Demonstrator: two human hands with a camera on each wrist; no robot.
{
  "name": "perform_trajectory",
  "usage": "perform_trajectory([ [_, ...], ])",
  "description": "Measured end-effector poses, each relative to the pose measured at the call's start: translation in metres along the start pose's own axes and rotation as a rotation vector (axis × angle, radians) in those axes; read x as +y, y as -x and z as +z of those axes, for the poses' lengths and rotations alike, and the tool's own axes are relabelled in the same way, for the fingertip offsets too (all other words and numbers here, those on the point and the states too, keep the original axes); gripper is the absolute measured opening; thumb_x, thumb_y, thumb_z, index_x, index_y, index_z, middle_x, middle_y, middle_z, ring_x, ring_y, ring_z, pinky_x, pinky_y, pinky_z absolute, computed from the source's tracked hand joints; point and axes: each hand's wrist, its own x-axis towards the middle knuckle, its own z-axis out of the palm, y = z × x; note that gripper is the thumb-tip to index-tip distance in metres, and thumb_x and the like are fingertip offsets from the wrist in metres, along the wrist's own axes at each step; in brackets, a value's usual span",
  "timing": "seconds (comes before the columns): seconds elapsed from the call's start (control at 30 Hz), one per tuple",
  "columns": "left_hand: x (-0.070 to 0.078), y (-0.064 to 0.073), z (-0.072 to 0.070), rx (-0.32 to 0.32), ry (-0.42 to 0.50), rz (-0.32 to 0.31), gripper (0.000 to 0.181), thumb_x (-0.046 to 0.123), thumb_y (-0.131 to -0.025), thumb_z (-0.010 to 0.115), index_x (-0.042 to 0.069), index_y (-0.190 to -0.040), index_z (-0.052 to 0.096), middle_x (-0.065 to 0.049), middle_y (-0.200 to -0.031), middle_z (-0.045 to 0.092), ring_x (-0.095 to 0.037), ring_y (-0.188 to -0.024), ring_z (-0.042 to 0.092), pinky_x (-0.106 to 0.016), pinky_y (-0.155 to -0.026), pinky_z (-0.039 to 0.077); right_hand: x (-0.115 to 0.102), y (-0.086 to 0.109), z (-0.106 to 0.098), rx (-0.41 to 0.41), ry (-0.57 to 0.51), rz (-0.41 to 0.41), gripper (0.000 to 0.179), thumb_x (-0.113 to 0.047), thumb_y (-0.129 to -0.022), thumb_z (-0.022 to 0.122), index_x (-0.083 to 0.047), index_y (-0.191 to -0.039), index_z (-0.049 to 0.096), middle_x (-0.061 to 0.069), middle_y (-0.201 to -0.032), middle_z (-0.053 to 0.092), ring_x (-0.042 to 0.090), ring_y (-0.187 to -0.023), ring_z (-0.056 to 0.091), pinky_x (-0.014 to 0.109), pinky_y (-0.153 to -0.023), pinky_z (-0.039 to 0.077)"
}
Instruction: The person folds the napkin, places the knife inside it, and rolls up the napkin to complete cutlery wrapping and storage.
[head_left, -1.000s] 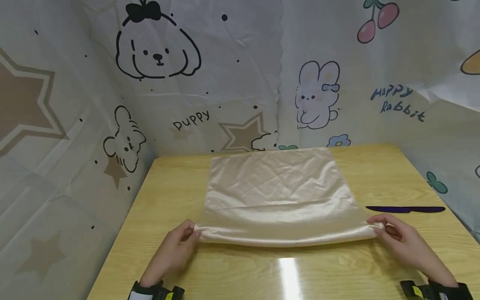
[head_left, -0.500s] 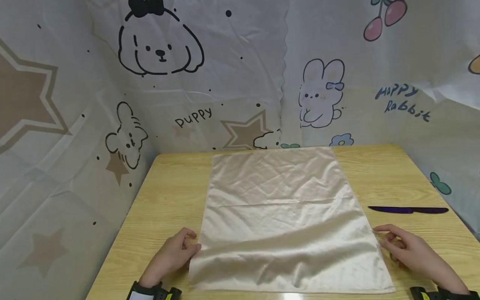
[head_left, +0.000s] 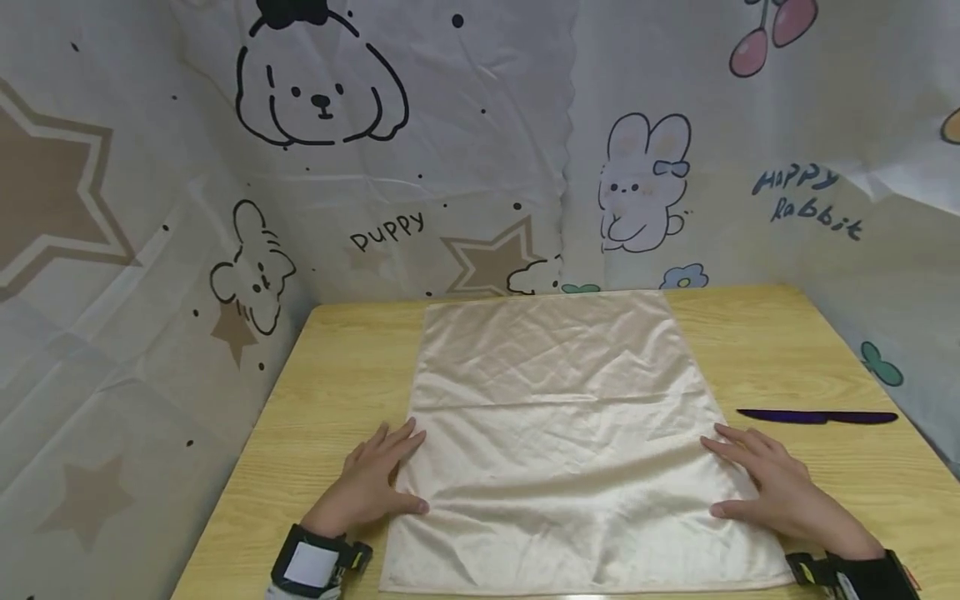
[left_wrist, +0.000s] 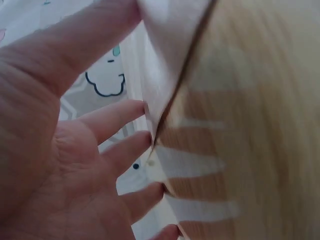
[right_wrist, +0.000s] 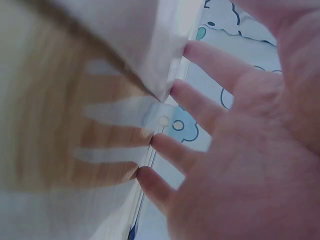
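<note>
A cream satin cloth (head_left: 555,467) lies spread out on the wooden table (head_left: 345,358), with light creases across its surface. At its left edge rests my left hand (head_left: 371,483), fingers spread, thumb and index tips on the fabric. Mirroring it on the right edge, my right hand (head_left: 772,483) touches the cloth with spread fingers and thumb. In the left wrist view, the thumb and upper fingertips meet the cloth (left_wrist: 170,45) while lower fingertips stand on the tabletop. The right wrist view has fingertips along the cloth edge (right_wrist: 150,45) and the wood.
A dark purple knife (head_left: 817,417) lies to the right of the cloth, beyond the right hand. Printed hangings with cartoon drawings (head_left: 360,192) enclose the table at the back and sides.
The cloth's near edge, earlier pinched up by both hands and folded back, has been let go and now lies flat toward the front. Both hands have moved onto the side edges, fingers spread.
</note>
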Motion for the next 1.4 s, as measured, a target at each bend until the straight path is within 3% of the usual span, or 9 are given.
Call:
perform_trajectory([
  [0.13,-0.008,0.000,0.000,-0.028,0.007,0.016,0.113,0.056,-0.057,0.084,0.015,-0.151,0.037,-0.005,-0.160,0.021,-0.038,-0.143,0.003,-0.068,-0.109,0.004,0.001,0.005,-0.001,-0.046,-0.005,0.020,0.095,-0.052,-0.070,0.078,-0.013,-0.148,0.043,0.022,-0.155,0.025,0.056,-0.135,0.008,0.078,-0.087,0.015],
  [0.23,-0.016,-0.002,-0.004,-0.025,0.063,0.031,0.103,0.058,-0.066,0.079,0.015,-0.150,0.039,-0.005,-0.159,0.024,-0.037,-0.143,0.007,-0.071,-0.106,0.006,-0.007,0.003,-0.006,-0.066,0.020,-0.004,0.089,-0.052,-0.073,0.075,-0.010,-0.146,0.046,0.022,-0.155,0.026,0.057,-0.135,0.007,0.079,-0.088,0.015],
  [0.43,-0.040,-0.030,-0.023,0.092,0.396,-0.092,0.057,0.042,-0.096,0.056,0.009,-0.141,0.049,-0.012,-0.141,0.050,-0.030,-0.130,0.040,-0.061,-0.106,0.031,-0.086,-0.034,-0.006,-0.050,-0.001,-0.115,0.048,-0.041,-0.088,0.068,-0.009,-0.124,0.064,0.012,-0.129,0.059,0.034,-0.120,0.049,0.060,-0.092,0.043],
  [0.6,-0.063,-0.054,-0.033,0.154,0.542,-0.215,0.047,0.034,-0.100,0.051,0.004,-0.136,0.052,-0.015,-0.128,0.061,-0.025,-0.117,0.053,-0.049,-0.102,0.041,-0.184,-0.069,0.052,-0.081,0.030,-0.486,0.024,-0.030,-0.089,0.068,-0.019,-0.111,0.071,-0.005,-0.114,0.062,0.011,-0.105,0.055,0.036,-0.088,0.051],
  [0.73,-0.078,-0.057,-0.033,0.207,0.625,-0.183,0.042,0.026,-0.101,0.050,0.000,-0.134,0.053,-0.018,-0.120,0.064,-0.025,-0.104,0.059,-0.043,-0.095,0.046,-0.252,-0.079,0.112,-0.127,0.192,-0.856,0.029,-0.037,-0.092,0.062,-0.030,-0.118,0.071,-0.001,-0.131,0.056,0.011,-0.110,0.049,0.027,-0.091,0.047],
  [0.87,-0.084,-0.054,-0.029,0.218,0.670,-0.142,0.039,0.024,-0.102,0.049,0.002,-0.133,0.054,-0.018,-0.117,0.065,-0.025,-0.098,0.060,-0.033,-0.086,0.050,-0.296,-0.081,0.156,-0.204,0.315,-1.004,0.033,-0.049,-0.094,0.052,-0.042,-0.122,0.066,-0.006,-0.135,0.051,0.005,-0.102,0.044,0.012,-0.077,0.037],
  [1.0,-0.081,-0.053,-0.027,0.222,0.670,-0.145,0.038,0.026,-0.102,0.050,0.005,-0.133,0.055,-0.015,-0.116,0.066,-0.024,-0.099,0.060,-0.036,-0.087,0.051,-0.311,-0.083,0.174,-0.177,0.350,-1.030,0.030,-0.047,-0.093,0.054,-0.036,-0.118,0.068,-0.009,-0.120,0.056,0.002,-0.091,0.043,0.010,-0.070,0.033],
  [1.17,-0.075,-0.050,-0.033,0.211,0.668,-0.149,0.039,0.026,-0.102,0.050,0.005,-0.134,0.054,-0.015,-0.117,0.065,-0.025,-0.098,0.060,-0.041,-0.089,0.050,-0.317,-0.088,0.174,-0.078,0.347,-0.965,0.019,-0.022,-0.089,0.064,-0.024,-0.106,0.072,-0.010,-0.105,0.059,0.000,-0.085,0.047,0.006,-0.071,0.037],
  [1.4,-0.075,-0.051,-0.031,0.210,0.676,-0.168,0.039,0.027,-0.101,0.050,0.004,-0.133,0.054,-0.016,-0.117,0.066,-0.024,-0.098,0.060,-0.033,-0.086,0.051,-0.301,-0.102,0.144,-0.038,-0.020,-0.763,0.041,-0.002,-0.076,0.070,-0.014,-0.116,0.072,-0.005,-0.109,0.061,-0.005,-0.082,0.050,0.005,-0.069,0.043],
])
